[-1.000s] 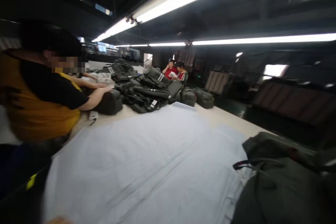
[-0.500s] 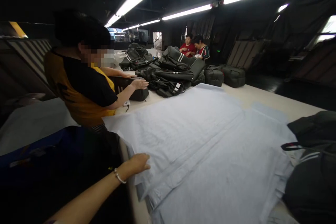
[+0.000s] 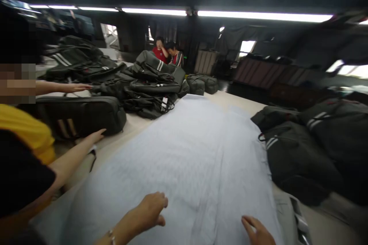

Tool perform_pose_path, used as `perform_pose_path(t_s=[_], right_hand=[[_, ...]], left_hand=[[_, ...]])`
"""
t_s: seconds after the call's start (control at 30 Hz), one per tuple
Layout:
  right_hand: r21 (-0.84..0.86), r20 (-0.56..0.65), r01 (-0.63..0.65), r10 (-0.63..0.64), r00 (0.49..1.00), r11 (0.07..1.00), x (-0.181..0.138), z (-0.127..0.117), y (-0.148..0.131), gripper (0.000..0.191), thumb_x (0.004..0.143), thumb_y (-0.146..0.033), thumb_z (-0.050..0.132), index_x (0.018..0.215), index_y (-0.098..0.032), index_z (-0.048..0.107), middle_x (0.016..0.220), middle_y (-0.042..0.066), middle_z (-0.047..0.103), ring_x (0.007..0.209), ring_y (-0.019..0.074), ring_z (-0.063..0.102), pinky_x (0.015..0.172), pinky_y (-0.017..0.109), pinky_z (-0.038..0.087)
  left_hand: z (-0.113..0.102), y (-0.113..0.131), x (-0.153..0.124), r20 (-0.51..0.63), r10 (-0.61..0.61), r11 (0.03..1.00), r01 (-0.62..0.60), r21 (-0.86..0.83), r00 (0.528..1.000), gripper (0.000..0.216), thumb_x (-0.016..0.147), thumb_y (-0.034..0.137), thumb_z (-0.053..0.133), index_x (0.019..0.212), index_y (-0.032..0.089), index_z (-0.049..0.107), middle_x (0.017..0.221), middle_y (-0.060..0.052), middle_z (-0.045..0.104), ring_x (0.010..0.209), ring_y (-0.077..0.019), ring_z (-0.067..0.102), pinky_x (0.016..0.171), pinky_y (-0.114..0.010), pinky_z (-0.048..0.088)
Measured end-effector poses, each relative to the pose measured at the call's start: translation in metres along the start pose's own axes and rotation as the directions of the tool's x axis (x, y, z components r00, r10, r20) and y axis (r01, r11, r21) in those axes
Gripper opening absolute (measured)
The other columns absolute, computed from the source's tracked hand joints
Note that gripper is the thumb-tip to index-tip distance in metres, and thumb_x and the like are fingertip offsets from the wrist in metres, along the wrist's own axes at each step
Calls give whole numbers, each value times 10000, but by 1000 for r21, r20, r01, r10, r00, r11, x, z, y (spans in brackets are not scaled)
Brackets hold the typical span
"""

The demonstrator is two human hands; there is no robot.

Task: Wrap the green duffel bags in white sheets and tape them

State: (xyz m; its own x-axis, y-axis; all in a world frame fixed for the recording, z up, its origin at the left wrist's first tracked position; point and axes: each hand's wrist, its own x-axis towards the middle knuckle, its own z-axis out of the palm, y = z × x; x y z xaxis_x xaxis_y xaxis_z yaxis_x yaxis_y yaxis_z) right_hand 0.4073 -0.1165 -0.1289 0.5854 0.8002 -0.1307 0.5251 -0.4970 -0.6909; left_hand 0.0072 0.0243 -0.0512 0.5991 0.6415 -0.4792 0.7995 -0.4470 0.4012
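Wide, thin pale sheets [image 3: 172,153], seemingly a stack with creases, lie along the table in front of me. My left hand [image 3: 148,212], wearing a bracelet, is over the near part of the sheets. Its fingers are bent and its thumb stands apart, with nothing seen between them. At the lower edge of the view, my right hand [image 3: 257,233] is over the right side of the sheets, its fingers slightly apart and holding nothing visible. Whether either hand touches the top sheet I cannot tell.
At the left, a person in yellow and black reaches around a dark bag [image 3: 83,116]. Dark bags [image 3: 155,76] are heaped further along the table [image 3: 241,101], and more bags [image 3: 304,157] lie at the right. Two people sit at the far end.
My view has turned right and moved closer over the sheets. My left hand has left the sheets' left edge and is over them. My right hand has come into view.
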Motion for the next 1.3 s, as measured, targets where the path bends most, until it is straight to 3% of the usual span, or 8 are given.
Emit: perform_pose_path(t_s=[0.2, 0.33, 0.53, 0.67, 0.8, 1.0, 1.17, 1.3], right_hand=[[-224, -172, 14, -54, 984, 975, 0, 44, 22, 221, 518, -414, 586, 703, -332, 677, 875, 40, 716, 909, 367, 642, 754, 476, 503], [-266, -137, 21, -60, 989, 964, 2, 50, 25, 137, 628, -413, 552, 604, -296, 620, 732, 25, 673, 818, 311, 617, 751, 424, 456], [-206, -4, 29, -31, 1000, 978, 11, 31, 15, 174, 667, -384, 524, 631, -226, 586, 722, 50, 652, 785, 250, 588, 765, 350, 423], [-151, 46, 20, -14, 999, 988, 22, 8, 7, 261, 754, -446, 483, 634, -224, 551, 684, 22, 625, 695, 198, 575, 673, 286, 429], [-128, 20, 19, -16, 1000, 992, 44, 1, -9, 297, 813, -475, 489, 668, -226, 558, 727, 11, 621, 730, 187, 566, 707, 277, 416], [-123, 19, -42, 45, 999, 991, 73, 34, -11, 188, 552, -298, 706, 629, -210, 559, 673, -20, 585, 676, 176, 527, 634, 269, 357], [-62, 62, -59, 63, 996, 996, 73, 34, -2, 224, 664, -416, 608, 588, -212, 556, 668, -6, 576, 696, 187, 530, 682, 290, 374], [10, 95, -89, 88, 992, 996, 69, 29, -22, 373, 727, -560, 518, 581, -220, 560, 696, 34, 596, 741, 215, 546, 747, 328, 413]], left_hand=[[34, -37, 67, 61, 68, 983, -78, 166, 996, 818, 449, 414, 873, 1186, 218, 576, 1365, -123, 508, 1288, -370, 408, 1110, -473, 278], [47, -52, 93, 91, 72, 982, -87, 166, 993, 538, 484, 418, 840, 932, 237, 602, 1194, -89, 590, 1150, -364, 483, 1004, -490, 340], [51, -77, 105, -1, 241, 968, -240, -69, 971, 159, 677, 244, 650, 710, 194, 503, 849, 6, 597, 867, -201, 505, 858, -334, 360], [31, -98, 104, -11, 212, 872, -194, -450, 977, 222, 714, 336, 600, 660, 199, 435, 657, 48, 455, 680, -147, 426, 646, -247, 342], [5, -113, 93, -45, 198, 734, -178, -656, 979, 376, 848, 538, 481, 694, 205, 401, 667, 49, 375, 651, -134, 365, 611, -237, 331], [-2, -91, 83, 25, 180, 817, -135, -561, 983, 237, 798, 391, 523, 682, 194, 459, 668, 37, 430, 656, -143, 396, 609, -238, 324], [-5, -69, 80, 54, 150, 786, -86, -613, 987, 170, 749, 352, 527, 704, 195, 476, 673, 39, 443, 668, -147, 409, 621, -240, 326], [-7, -68, 77, 129, 166, 725, -32, -688, 978, 171, 739, 347, 534, 709, 187, 483, 662, 49, 413, 644, -133, 371, 592, -238, 293]])
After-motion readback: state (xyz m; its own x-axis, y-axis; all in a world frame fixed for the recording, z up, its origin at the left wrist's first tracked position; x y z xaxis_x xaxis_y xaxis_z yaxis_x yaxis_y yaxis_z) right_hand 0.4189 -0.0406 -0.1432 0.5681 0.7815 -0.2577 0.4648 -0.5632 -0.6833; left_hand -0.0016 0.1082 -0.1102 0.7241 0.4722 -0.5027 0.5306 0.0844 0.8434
